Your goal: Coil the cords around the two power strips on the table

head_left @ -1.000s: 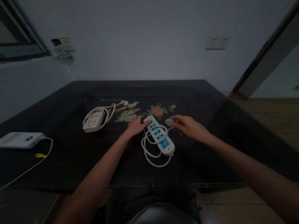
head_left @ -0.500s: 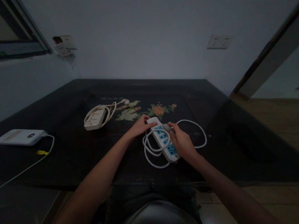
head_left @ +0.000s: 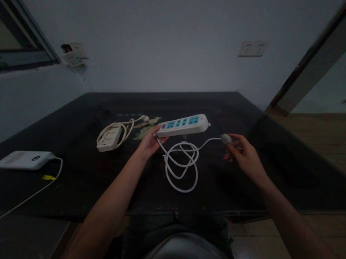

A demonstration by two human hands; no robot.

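Observation:
A white power strip (head_left: 183, 126) with blue sockets is held up by its left end in my left hand (head_left: 150, 143), its socket face toward me. From that same end its white cord (head_left: 184, 191) hangs in loose loops over the dark table. The cord runs on to a grey-white plug (head_left: 226, 138), which my right hand (head_left: 244, 155) pinches between thumb and fingers, off to the right of the strip.
Left of the strip, a second, cream power strip (head_left: 110, 141) lies on the black table (head_left: 75, 115) with its cord wound around it. Farther left is a white power bank (head_left: 24, 160) with a cable (head_left: 23, 203) plugged in. Wall sockets (head_left: 252, 48) are mounted behind.
My left hand has lifted and turned the power strip from slanted to nearly level. My right hand has moved right with the plug, drawing it away, and the cord loops now hang below the strip.

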